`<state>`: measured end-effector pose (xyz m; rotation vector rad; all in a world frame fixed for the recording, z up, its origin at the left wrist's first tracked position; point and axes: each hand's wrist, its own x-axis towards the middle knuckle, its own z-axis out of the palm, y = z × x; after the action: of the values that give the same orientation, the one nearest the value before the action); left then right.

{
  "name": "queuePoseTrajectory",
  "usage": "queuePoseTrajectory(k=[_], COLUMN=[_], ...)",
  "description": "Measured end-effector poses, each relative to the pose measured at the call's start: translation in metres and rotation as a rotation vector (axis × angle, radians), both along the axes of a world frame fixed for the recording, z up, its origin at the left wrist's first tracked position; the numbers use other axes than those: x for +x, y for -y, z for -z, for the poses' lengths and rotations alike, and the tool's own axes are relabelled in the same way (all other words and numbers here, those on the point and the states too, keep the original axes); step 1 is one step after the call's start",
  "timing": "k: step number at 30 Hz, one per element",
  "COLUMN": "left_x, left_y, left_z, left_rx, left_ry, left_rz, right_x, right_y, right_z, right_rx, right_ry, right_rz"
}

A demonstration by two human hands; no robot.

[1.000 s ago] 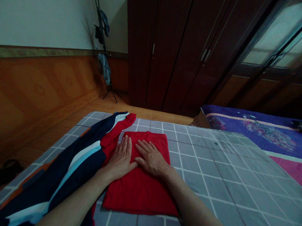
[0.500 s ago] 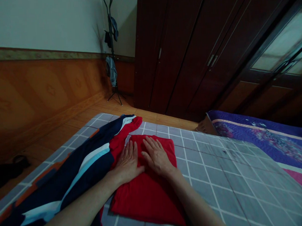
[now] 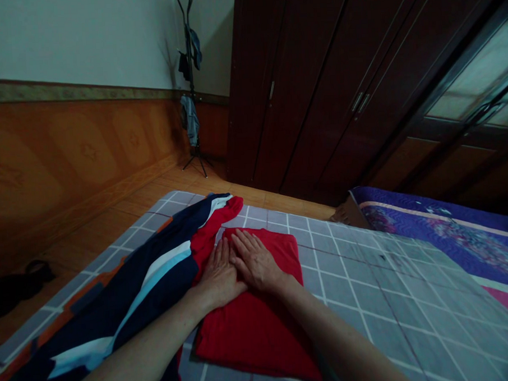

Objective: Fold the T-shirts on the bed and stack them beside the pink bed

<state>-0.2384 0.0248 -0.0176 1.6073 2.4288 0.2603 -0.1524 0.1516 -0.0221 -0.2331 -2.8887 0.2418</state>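
A folded red garment (image 3: 260,336) lies flat on the grey checked bed cover (image 3: 342,276). My left hand (image 3: 219,276) rests palm down on its left part, fingers stretched out. Palm down as well, my right hand (image 3: 255,260) lies beside it on the upper middle of the garment, its fingers partly over the left hand's edge. Neither hand grips anything. To the left, a navy garment (image 3: 157,296) with white, light blue and red parts is spread lengthwise, partly under my left forearm.
Beyond the bed are a dark wardrobe (image 3: 300,87) and a coat stand (image 3: 191,75) with things hung on it. At the right lies a purple flowered cover (image 3: 440,221). A black item (image 3: 20,288) is on the floor at left.
My right hand has slid left across the red garment and now touches my left hand. The view has shifted slightly.
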Motion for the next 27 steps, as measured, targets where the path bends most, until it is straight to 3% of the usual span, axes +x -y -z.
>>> queuePoseTrajectory(k=[2,6,8,10,14,15,18,19,23,24,27], left_x=[0.0,0.0,0.001,0.001,0.001,0.0,-0.001,-0.001,-0.001,-0.001,-0.001], left_y=[0.0,0.001,0.001,0.001,0.001,0.001,0.001,0.0,0.001,0.001,0.001], left_z=[0.0,-0.004,-0.006,-0.006,-0.005,-0.004,-0.002,-0.002,0.0,0.001,0.002], left_rx=[-0.005,-0.05,-0.064,-0.073,-0.09,-0.084,-0.059,-0.057,-0.061,-0.055,-0.044], left_ry=[-0.008,-0.014,-0.02,-0.027,-0.029,-0.028,-0.023,-0.024,-0.034,-0.035,-0.039], left_rz=[0.002,-0.01,-0.015,-0.014,-0.011,-0.012,-0.01,-0.008,-0.004,-0.004,-0.008], right_x=[0.016,0.042,0.052,0.061,0.075,0.078,0.083,0.085,0.092,0.093,0.095], right_y=[-0.012,-0.068,-0.081,-0.076,-0.051,-0.049,-0.046,-0.044,-0.034,-0.032,-0.017], right_z=[0.003,0.002,0.0,0.0,0.006,0.006,0.007,0.007,0.008,0.008,0.002], right_rx=[0.009,0.045,0.056,0.075,0.069,0.059,0.054,0.06,0.05,0.04,0.029], right_ry=[0.046,0.181,0.19,0.151,0.119,0.133,0.146,0.133,0.094,0.1,0.12], right_rz=[0.006,0.352,0.469,0.449,0.199,0.234,0.529,0.554,0.237,0.233,0.46])
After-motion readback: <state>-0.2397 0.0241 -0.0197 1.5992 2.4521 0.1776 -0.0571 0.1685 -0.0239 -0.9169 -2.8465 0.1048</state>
